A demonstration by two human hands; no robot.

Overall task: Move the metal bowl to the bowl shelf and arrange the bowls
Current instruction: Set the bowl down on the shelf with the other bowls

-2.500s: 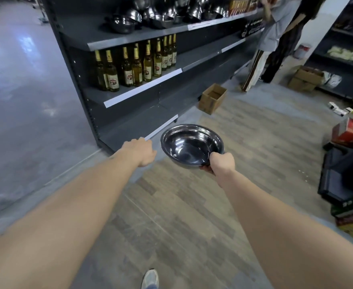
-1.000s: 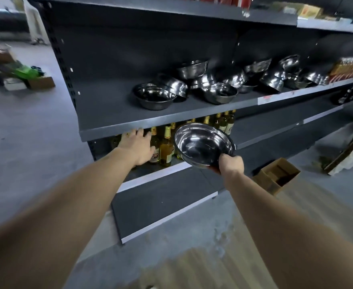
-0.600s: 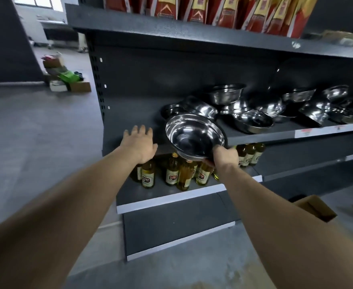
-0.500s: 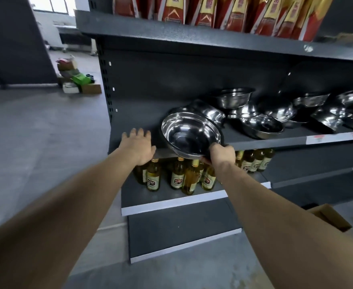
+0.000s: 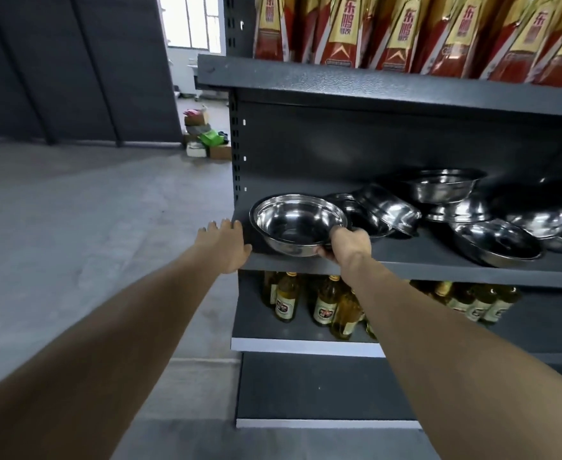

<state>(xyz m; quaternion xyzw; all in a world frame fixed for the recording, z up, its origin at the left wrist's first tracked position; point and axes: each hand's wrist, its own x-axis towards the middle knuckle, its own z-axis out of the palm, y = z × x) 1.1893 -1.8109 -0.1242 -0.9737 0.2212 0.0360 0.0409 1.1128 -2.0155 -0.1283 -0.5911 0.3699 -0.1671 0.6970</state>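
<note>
right hand (image 5: 347, 245) grips the near right rim of the metal bowl (image 5: 298, 224), thumb over the rim, fingers curled underneath; bowl upright, opening up, tilted slightly toward camera, sitting at or just above the left front end of the bowl shelf (image 5: 422, 265), cannot tell if its base touches the shelf; left hand (image 5: 225, 244) released, fingers spread and extended, palm down at the shelf's left front corner, just beside the bowl, not touching it; other metal bowls (image 5: 439, 207) piled loosely to the right on the same shelf, some tilted on edge, one stacked on an overturned one; yellow-capped bottles (image 5: 322, 303) on the shelf below; red and gold packs (image 5: 405, 31) standing on the shelf above; grey floor (image 5: 74, 227) to the left, boxes (image 5: 203, 137) in the far background
</note>
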